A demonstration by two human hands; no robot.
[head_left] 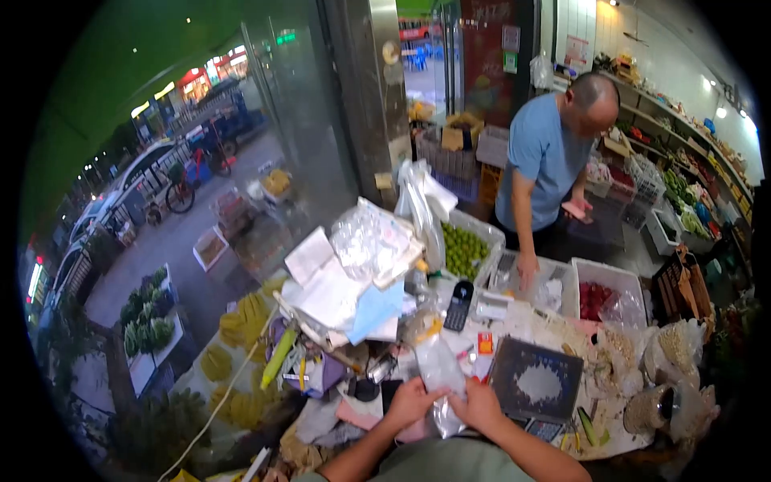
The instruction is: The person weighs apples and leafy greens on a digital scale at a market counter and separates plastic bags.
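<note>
A clear plastic bag [440,369] hangs between my two hands over the cluttered counter. My left hand [414,402] pinches its lower left side. On the right side of the bag, my right hand [477,404] has its fingers closed on it. The contents of the bag are too blurred to tell. Just right of my hands lies a dark square scale [536,379] with a whitish patch on top. A black phone [458,306] rests above the bag, and a small red and yellow box [485,343] is beside it.
Across the counter stands a person in a blue shirt [536,153], one hand reaching into a white box. Nearby are a crate of green fruit [466,251] and a box of red fruit [596,300]. Papers [329,285] pile up at left; filled plastic bags [679,345] stand at right.
</note>
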